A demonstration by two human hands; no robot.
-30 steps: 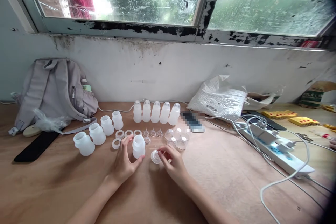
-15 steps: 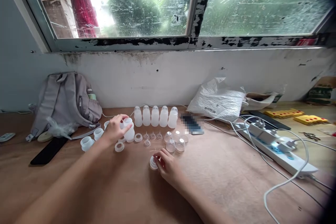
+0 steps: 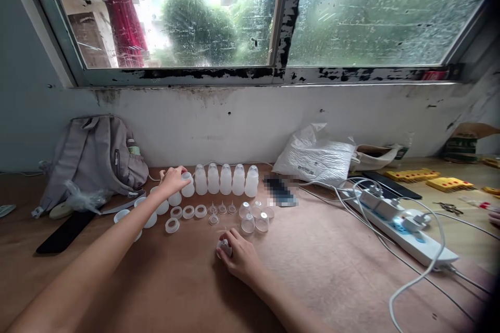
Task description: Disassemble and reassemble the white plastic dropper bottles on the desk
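Observation:
My left hand (image 3: 174,182) is closed on a frosted baby bottle body (image 3: 188,187), its fingers at the rim. This body stands beside the left end of a row of several bottles with clear caps (image 3: 225,181). Under my left wrist and forearm stand more open bottle bodies (image 3: 150,218), partly hidden. My right hand (image 3: 240,257) has its fingers closed round a whitish bottle collar (image 3: 223,248) on the table, which they partly cover. Between the hands lie loose white collar rings (image 3: 188,212), several clear teats (image 3: 222,208) and clear dome caps (image 3: 247,224).
A grey backpack (image 3: 97,151) and a black phone-like slab (image 3: 64,231) lie at left. Behind are a pixelated dark object (image 3: 282,190) and a silvery bag (image 3: 316,158). At right, a white power strip (image 3: 398,226) trails looping cables. Another person's hand (image 3: 495,216) shows at the right edge.
My left hand has moved the bottle body back, away from me, to the end of the capped row. My right fingers have closed further round the collar. The view has shifted slightly.

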